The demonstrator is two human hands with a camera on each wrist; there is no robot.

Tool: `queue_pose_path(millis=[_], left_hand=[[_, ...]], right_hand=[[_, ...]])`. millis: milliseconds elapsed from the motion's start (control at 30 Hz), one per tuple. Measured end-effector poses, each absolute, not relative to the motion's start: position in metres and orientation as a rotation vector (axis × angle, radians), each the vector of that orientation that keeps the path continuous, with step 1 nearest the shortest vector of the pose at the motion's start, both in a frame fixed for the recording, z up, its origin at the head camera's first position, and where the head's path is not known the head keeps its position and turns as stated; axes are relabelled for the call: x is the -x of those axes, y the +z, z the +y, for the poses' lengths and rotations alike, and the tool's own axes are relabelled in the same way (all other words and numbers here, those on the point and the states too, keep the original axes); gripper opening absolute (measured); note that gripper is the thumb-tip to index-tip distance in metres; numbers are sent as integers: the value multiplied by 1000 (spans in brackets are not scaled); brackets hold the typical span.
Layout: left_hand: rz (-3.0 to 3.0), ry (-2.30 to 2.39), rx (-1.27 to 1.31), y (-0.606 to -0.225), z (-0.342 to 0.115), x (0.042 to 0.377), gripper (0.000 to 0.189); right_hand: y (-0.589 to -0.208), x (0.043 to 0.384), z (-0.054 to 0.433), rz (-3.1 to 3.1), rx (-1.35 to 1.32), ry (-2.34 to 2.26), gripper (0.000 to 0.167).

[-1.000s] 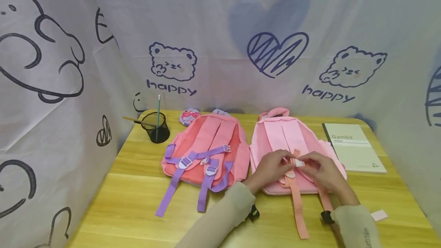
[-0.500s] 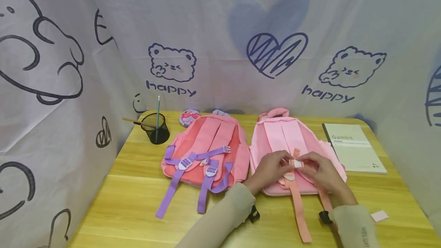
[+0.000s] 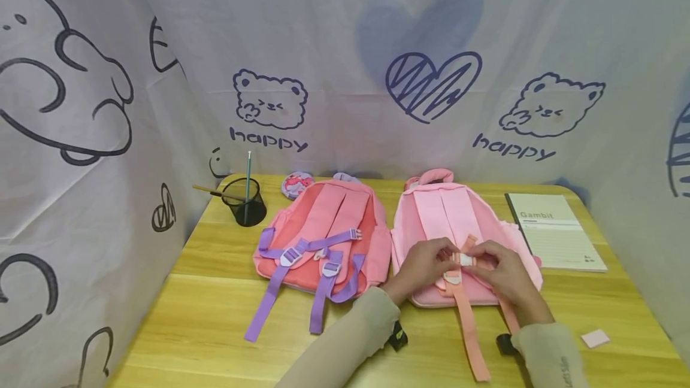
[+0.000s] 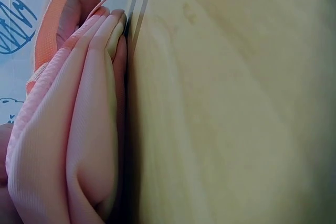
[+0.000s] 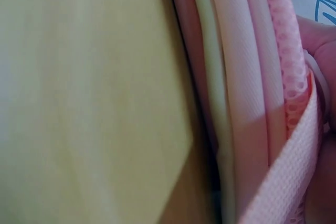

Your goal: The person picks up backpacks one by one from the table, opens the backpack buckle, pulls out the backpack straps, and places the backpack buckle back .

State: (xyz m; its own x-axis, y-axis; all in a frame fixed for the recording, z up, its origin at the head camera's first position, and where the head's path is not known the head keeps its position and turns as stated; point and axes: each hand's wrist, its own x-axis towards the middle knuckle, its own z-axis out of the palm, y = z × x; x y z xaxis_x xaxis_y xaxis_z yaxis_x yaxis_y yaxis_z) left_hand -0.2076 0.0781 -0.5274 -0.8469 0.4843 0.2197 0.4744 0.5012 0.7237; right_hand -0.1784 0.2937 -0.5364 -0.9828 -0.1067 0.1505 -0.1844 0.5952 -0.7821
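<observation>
A light pink backpack [image 3: 447, 208] lies on the table, its back panel and orange straps [image 3: 469, 334] facing up. Over its lower part, my left hand [image 3: 427, 261] and right hand [image 3: 501, 268] pinch a small white strap buckle [image 3: 466, 259] from either side, thumbs and fingertips almost meeting. A white strap adjuster [image 3: 452, 278] sits just below the buckle. From low at the bag's edge, the left wrist view catches the pink side fabric [image 4: 52, 129] and an orange strap [image 4: 50, 35]. The right wrist view has pink mesh [image 5: 286, 40], with part of the right hand [image 5: 325, 61] behind it.
To the left lies a coral backpack [image 3: 334, 208] with purple straps [image 3: 275, 298]. A black mesh pen cup [image 3: 248, 208] stands at the back left. A notebook [image 3: 560, 232] lies at the right, and a small pale card [image 3: 595, 338] near the front right.
Both hands keep their pinch while the white buckle turns and shifts slightly between them. The loose orange strap end hanging toward the front has slid a little to the right.
</observation>
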Motion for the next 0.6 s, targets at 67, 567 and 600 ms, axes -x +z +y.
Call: queue_pose_path(millis=[67,567,600], left_hand=[[2716,1292,-864,-528,78,208,17],[2715,1287,-861,-532,79,208,18],[2716,1283,-862,-532,79,209,18]], right_hand=[[-538,178,293,-2712,-259,1362,26],[-539,178,293,-2706,-250,1371,23],[-540,178,292,-2706,-251,1371,23]])
